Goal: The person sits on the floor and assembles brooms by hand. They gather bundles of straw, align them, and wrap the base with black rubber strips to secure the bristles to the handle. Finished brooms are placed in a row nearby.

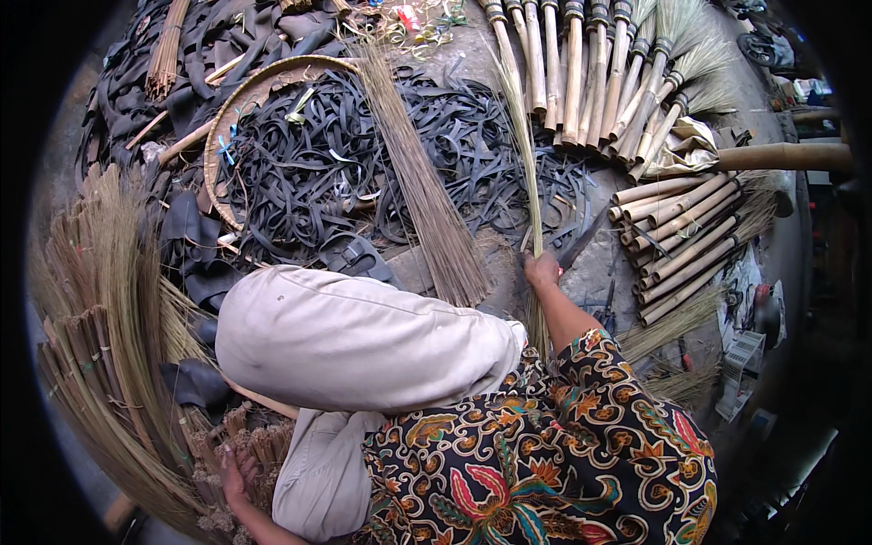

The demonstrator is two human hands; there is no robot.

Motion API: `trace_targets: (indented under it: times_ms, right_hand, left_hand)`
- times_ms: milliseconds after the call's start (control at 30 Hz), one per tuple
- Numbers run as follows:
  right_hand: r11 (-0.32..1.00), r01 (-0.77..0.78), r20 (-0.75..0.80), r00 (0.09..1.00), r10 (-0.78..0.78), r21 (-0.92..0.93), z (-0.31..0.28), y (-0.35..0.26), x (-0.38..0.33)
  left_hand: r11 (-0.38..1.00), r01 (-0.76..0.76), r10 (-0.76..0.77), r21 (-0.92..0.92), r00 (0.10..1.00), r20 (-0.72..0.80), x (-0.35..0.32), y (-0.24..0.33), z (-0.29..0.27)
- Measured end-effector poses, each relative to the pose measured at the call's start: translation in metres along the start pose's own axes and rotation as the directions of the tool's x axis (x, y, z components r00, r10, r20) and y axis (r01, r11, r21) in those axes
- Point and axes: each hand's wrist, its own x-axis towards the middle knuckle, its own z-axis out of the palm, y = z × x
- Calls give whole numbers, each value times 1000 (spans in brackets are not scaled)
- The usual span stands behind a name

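Note:
My right hand (542, 269) is closed round a thin bundle of pale grass stalks (530, 173), which stands out far ahead of the fist and trails back below it. A knife with a dark blade (586, 238) points up and right from beside that hand; whether the fingers also grip its handle is hard to see. Low on the left, my left hand (238, 472) is closed on one of the tied bundles of dry stalks (259, 445), its fingers partly lost among the blunt ends. A thick bundle of brown stalks (422, 191) lies beyond my bent knee.
A round woven tray (214, 159) holds tangled black rubber strips (309, 173). Brooms with bamboo handles (574, 82) fan out at the far right, and more bamboo handles (681, 236) are stacked nearer. Tall grass bundles (118, 300) lean at the left. A sandal (357, 257) lies ahead.

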Motion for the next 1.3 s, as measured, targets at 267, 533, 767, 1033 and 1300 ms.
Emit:
trace_targets:
  times_ms: [267, 533, 767, 1033, 1300]
  right_hand:
    - [984, 157, -226, 965, -136, 80, -59, -46, -17]
    - [862, 484, -65, 875, -480, 150, -63, -139, -17]
    - [869, 489, 238, 838, -491, 73, 40, -195, 1]
    - [858, 487, 406, 760, -508, 162, 81, -199, 11]
    - [830, 102, 539, 716, -443, 548, 63, -202, 6]
  left_hand:
    - [1000, -10, 10, 18, 1000, 5, 1, -2, -2]
    - [1000, -3, 2, -10, 1000, -22, 2, 0, 1]
    - [1000, 6, -7, -13, 999, -40, -10, 5, 2]
    - [999, 45, -47, -26, 998, -47, -7, -1, 5]
    - [998, 36, -39, -45, 998, -55, -1, 6, 3]
